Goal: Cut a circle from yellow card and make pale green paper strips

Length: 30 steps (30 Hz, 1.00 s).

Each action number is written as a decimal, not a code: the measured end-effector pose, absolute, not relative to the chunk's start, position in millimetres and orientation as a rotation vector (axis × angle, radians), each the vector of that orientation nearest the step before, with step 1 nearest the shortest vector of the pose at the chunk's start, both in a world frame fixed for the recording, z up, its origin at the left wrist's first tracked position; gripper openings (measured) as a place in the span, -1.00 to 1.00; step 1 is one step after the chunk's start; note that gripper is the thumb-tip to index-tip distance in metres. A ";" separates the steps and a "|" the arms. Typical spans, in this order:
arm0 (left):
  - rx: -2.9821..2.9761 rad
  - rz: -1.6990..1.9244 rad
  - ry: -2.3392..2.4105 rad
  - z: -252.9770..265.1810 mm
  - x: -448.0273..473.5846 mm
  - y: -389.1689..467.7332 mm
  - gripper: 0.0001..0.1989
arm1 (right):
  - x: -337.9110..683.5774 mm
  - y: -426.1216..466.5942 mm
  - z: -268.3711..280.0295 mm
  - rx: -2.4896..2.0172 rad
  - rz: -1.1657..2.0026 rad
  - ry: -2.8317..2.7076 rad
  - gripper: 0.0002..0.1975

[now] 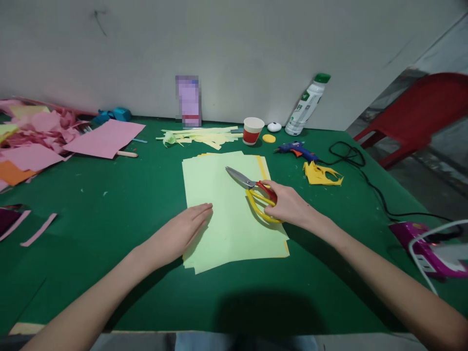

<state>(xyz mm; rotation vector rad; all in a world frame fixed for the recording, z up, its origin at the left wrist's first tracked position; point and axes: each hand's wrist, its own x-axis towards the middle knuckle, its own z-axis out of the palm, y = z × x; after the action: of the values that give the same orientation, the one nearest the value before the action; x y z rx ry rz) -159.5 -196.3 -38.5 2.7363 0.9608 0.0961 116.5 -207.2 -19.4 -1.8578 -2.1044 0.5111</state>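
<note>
Above the bench [91, 195], your right hand [288, 202] gripped the scissors [238, 176]; your left hand [186, 224] rested flat on the paper [226, 239] — seemingly light, bendable, best held by its edges.

Green-capped bottle [305, 109]: is leaning against wall [226, 58]. Paper cup [252, 132]: is standing upright. Red chair [435, 105]: is standing beyond table [120, 214].

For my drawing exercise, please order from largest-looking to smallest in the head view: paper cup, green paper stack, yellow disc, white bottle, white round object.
1. Green paper stack
2. White bottle
3. Paper cup
4. Yellow disc and white round object: too alike to rank.
</note>
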 end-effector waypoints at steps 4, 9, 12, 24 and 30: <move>2.807 0.187 0.791 -31.9 -167.2 -189.7 -0.43 | 99.5 -190.8 -12.8 -1.684 0.552 -2.157 -0.38; 2.795 0.070 0.700 -27.4 -163.0 -193.9 -0.63 | 76.1 -148.4 -16.5 -1.385 0.666 -2.350 -0.44; 2.820 0.017 0.628 -26.9 -157.5 -198.6 -0.61 | 63.2 -136.4 -19.9 -1.317 0.619 -2.367 -0.51; 2.937 -0.101 0.881 -51.1 -168.7 -202.6 -0.02 | 57.1 -282.1 -51.9 -1.273 0.509 -2.619 -0.38; 3.017 -0.002 0.835 -55.6 -169.5 -200.1 0.00 | 81.0 -278.3 -44.5 -1.648 0.335 -2.489 -0.39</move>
<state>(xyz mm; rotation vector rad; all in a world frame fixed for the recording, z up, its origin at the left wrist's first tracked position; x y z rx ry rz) -169.5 -200.1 -55.6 3.0166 0.8353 -0.0023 81.0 -278.3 -44.5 -1.6478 -2.4891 0.3355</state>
